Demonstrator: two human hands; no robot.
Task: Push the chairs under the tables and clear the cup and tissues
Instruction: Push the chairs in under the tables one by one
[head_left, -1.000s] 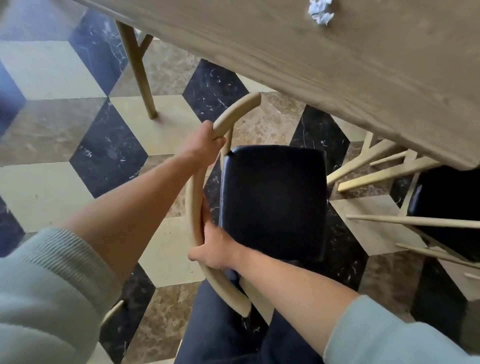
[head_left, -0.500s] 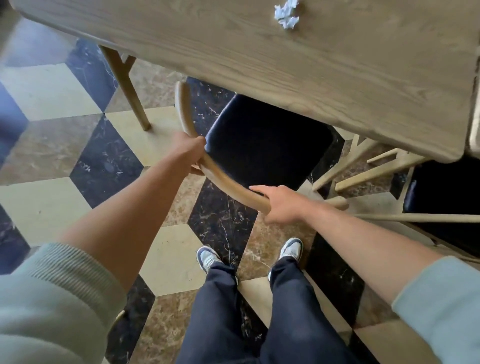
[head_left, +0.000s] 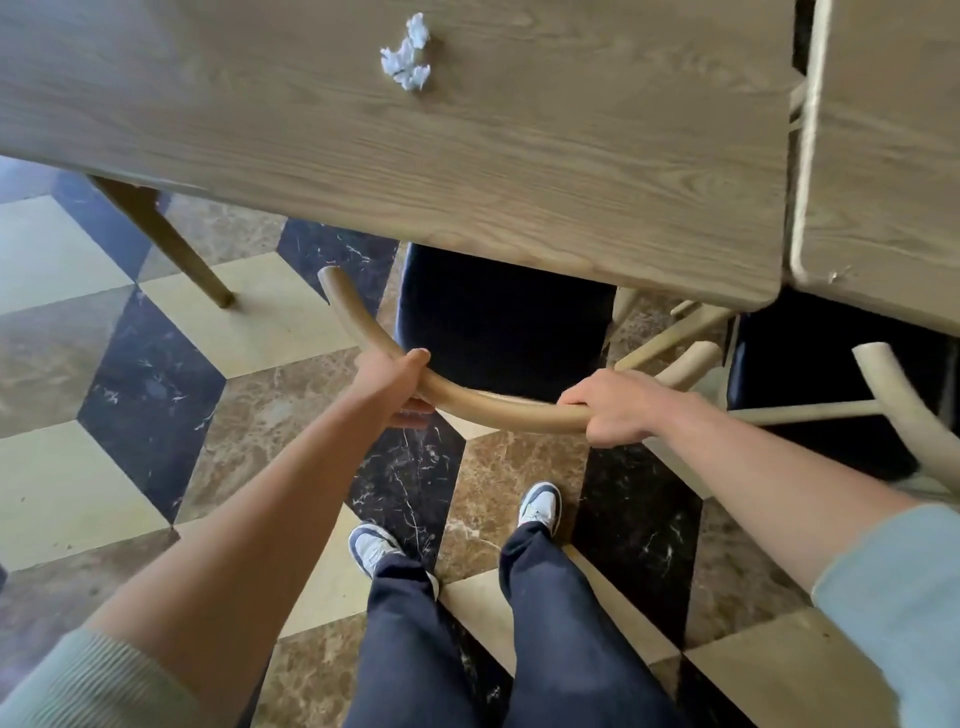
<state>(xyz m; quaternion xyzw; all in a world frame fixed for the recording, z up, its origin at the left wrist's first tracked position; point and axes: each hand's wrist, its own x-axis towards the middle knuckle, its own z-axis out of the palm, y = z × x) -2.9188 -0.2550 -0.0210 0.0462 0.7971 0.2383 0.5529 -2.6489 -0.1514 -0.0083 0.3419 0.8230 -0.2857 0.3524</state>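
Note:
A wooden chair (head_left: 498, 322) with a dark padded seat stands in front of me, its seat partly hidden beneath the wooden table (head_left: 467, 171). Its curved backrest rail (head_left: 498, 408) runs between my hands. My left hand (head_left: 395, 384) is wrapped around the rail's left part. My right hand (head_left: 613, 408) grips the rail's right end. A crumpled white tissue (head_left: 408, 57) lies on the tabletop, far from both hands. No cup is in view.
A second table (head_left: 883, 171) stands close to the right of the first. Another dark-seated chair (head_left: 841, 395) sits beneath it, its pale legs and rail beside my right hand. A table leg (head_left: 166, 244) slants down at left. My shoes (head_left: 374, 551) stand on the patterned marble floor.
The chair has turned to face the table and slid forward, so its seat now goes partly under the tabletop. Both hands stayed on the rail. The view moved closer to the table.

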